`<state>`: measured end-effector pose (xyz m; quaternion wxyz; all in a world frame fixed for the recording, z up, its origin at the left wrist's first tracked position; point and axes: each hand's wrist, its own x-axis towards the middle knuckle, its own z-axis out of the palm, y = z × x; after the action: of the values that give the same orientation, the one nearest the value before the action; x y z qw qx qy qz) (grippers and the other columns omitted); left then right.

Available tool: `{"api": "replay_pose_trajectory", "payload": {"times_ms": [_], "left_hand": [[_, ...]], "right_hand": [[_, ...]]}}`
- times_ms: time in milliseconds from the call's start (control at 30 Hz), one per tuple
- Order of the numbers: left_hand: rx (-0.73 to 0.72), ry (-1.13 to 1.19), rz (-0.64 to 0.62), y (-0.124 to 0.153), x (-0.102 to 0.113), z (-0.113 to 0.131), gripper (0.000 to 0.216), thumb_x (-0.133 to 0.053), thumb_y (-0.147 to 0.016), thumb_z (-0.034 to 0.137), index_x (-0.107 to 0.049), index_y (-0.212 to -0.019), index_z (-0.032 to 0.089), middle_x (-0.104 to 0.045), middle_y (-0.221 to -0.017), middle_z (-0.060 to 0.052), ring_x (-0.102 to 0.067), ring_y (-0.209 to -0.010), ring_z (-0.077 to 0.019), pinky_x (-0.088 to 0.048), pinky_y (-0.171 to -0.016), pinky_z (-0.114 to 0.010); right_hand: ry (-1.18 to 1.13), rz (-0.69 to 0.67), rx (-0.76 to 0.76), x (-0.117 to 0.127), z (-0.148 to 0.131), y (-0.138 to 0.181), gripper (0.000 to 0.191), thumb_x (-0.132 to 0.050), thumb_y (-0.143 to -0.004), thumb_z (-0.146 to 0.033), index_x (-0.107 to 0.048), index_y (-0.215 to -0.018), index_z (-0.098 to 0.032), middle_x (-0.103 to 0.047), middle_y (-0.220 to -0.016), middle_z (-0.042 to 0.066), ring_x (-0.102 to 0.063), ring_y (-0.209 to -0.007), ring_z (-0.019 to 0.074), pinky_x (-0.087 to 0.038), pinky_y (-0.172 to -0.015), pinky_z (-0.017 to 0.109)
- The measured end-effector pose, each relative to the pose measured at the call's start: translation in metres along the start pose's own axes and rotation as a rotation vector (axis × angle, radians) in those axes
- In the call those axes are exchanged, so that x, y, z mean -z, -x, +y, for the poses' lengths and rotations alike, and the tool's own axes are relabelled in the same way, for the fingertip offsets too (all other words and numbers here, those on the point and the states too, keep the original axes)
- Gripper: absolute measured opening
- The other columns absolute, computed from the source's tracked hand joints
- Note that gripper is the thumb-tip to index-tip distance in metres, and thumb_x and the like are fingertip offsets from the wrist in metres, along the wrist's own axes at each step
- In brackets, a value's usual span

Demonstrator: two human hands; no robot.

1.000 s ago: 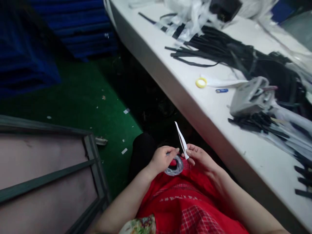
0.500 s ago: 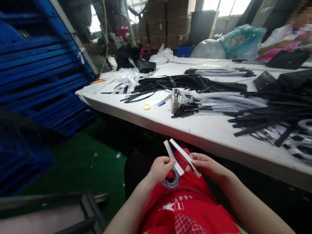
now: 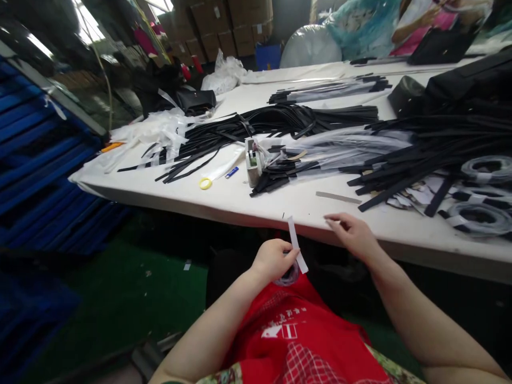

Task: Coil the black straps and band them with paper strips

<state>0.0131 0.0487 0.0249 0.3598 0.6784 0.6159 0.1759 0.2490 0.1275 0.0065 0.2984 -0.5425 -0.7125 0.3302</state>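
My left hand (image 3: 274, 258) is closed over my lap, pinching a short white strip (image 3: 295, 242) that stands upright. A grey roll of tape (image 3: 288, 276) lies under the same hand, against my red apron (image 3: 296, 330). My right hand (image 3: 352, 232) rests at the near edge of the white table (image 3: 248, 205), its fingertips drawn together and pointing left. Whether anything is between them does not show. A tan strip (image 3: 338, 197) lies on the table just beyond that hand.
Piles of black straps (image 3: 280, 120) cover the table, with a small grey box (image 3: 252, 160), a yellow ring (image 3: 205, 183) and a blue lighter (image 3: 231, 172). Tape rolls (image 3: 478, 218) lie at the right. Blue pallets (image 3: 36, 160) stand at the left on a green floor (image 3: 132, 288).
My right hand let go of the second white strip's end and rose from my lap to the table edge. The left hand kept its strip. My view tilted up.
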Motion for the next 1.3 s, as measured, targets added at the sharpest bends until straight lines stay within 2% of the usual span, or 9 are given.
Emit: {"api": "replay_pose_trajectory", "payload": {"times_ms": [100, 233, 333, 467, 633, 800, 1033, 1167, 1300], "left_hand": [[-0.069, -0.121, -0.018, -0.014, -0.009, 0.006, 0.038, -0.050, -0.090, 0.039, -0.073, -0.067, 0.020, -0.067, -0.066, -0.003, -0.057, -0.061, -0.0153, -0.036, -0.058, -0.026], [-0.098, -0.125, -0.041, -0.028, -0.015, 0.013, 0.040, -0.048, -0.091, 0.043, -0.076, -0.073, 0.021, -0.070, -0.072, -0.004, -0.060, -0.066, -0.0170, -0.039, -0.063, -0.026], [-0.035, 0.073, -0.084, -0.034, -0.017, 0.014, 0.036, -0.054, -0.088, 0.048, -0.077, -0.080, 0.021, -0.073, -0.074, -0.003, -0.063, -0.067, -0.0166, -0.042, -0.064, -0.025], [0.114, 0.286, -0.203, -0.031, -0.026, 0.012, 0.040, -0.056, -0.085, 0.051, -0.076, -0.080, 0.017, -0.071, -0.066, -0.003, -0.060, -0.057, -0.0139, -0.042, -0.056, -0.023], [0.148, 0.304, -0.317, -0.022, -0.035, 0.007, 0.045, -0.054, -0.086, 0.053, -0.075, -0.079, 0.015, -0.069, -0.061, -0.004, -0.060, -0.053, -0.0140, -0.043, -0.052, -0.022], [0.031, 0.307, -0.272, -0.016, -0.030, -0.003, 0.052, -0.046, -0.091, 0.056, -0.076, -0.081, 0.015, -0.074, -0.074, -0.005, -0.064, -0.068, -0.0157, -0.048, -0.069, -0.024], [0.076, 0.346, -0.173, 0.010, -0.007, -0.028, 0.037, -0.058, -0.086, 0.048, -0.075, -0.084, 0.016, -0.074, -0.080, -0.005, -0.065, -0.071, -0.0166, -0.048, -0.067, -0.023], [0.134, 0.436, -0.142, 0.025, 0.002, -0.052, 0.035, -0.053, -0.089, 0.044, -0.074, -0.087, 0.017, -0.073, -0.083, -0.004, -0.065, -0.072, -0.0153, -0.049, -0.066, -0.023], [0.329, 0.691, -0.170, 0.038, 0.004, -0.079, 0.040, -0.045, -0.092, 0.046, -0.071, -0.094, 0.016, -0.068, -0.069, -0.001, -0.053, -0.048, -0.0098, -0.042, -0.047, -0.021]], "right_hand": [[-0.302, -0.313, -0.057, -0.035, -0.017, 0.016, 0.027, -0.059, -0.085, -0.042, -0.071, -0.093, -0.019, -0.071, -0.085, 0.005, -0.062, -0.075, 0.0197, -0.048, -0.071, 0.031], [-0.531, -0.199, -0.181, -0.053, -0.015, 0.020, 0.026, -0.064, -0.082, -0.044, -0.066, -0.077, -0.019, -0.067, -0.075, 0.002, -0.059, -0.071, 0.0177, -0.047, -0.070, 0.030], [-0.796, -0.136, -0.323, -0.039, -0.012, 0.021, 0.027, -0.065, -0.084, -0.046, -0.061, -0.079, -0.020, -0.064, -0.072, 0.000, -0.057, -0.069, 0.0146, -0.046, -0.068, 0.027], [-1.256, -0.233, -0.511, -0.008, -0.016, 0.030, 0.024, -0.067, -0.086, -0.038, -0.055, -0.079, -0.019, -0.042, -0.054, -0.007, -0.042, -0.050, 0.0076, -0.036, -0.050, 0.018], [-1.445, -0.314, -0.642, 0.004, -0.013, 0.051, 0.018, -0.064, -0.087, -0.029, -0.054, -0.078, -0.017, -0.018, -0.047, -0.012, -0.013, -0.039, 0.0047, -0.018, -0.037, 0.016], [-1.306, -0.377, -0.714, -0.022, -0.014, 0.068, 0.026, -0.066, -0.086, -0.038, -0.054, -0.079, -0.016, -0.027, -0.045, -0.012, -0.016, -0.037, 0.0032, -0.014, -0.035, 0.015], [-1.098, -0.615, -0.747, -0.072, -0.036, 0.079, 0.036, -0.065, -0.084, -0.051, -0.051, -0.079, -0.018, -0.031, -0.044, -0.012, -0.021, -0.035, 0.0037, -0.013, -0.037, 0.018], [-0.702, -0.553, -0.558, -0.077, -0.048, 0.074, 0.033, -0.055, -0.088, -0.053, -0.053, -0.090, -0.020, -0.047, -0.054, -0.007, -0.036, -0.040, 0.0075, -0.025, -0.041, 0.021], [-0.044, -0.551, -0.135, -0.059, -0.075, 0.069, 0.027, -0.047, -0.093, -0.044, -0.061, -0.084, -0.022, -0.060, -0.062, -0.001, -0.053, -0.054, 0.0134, -0.037, -0.055, 0.026]]}}
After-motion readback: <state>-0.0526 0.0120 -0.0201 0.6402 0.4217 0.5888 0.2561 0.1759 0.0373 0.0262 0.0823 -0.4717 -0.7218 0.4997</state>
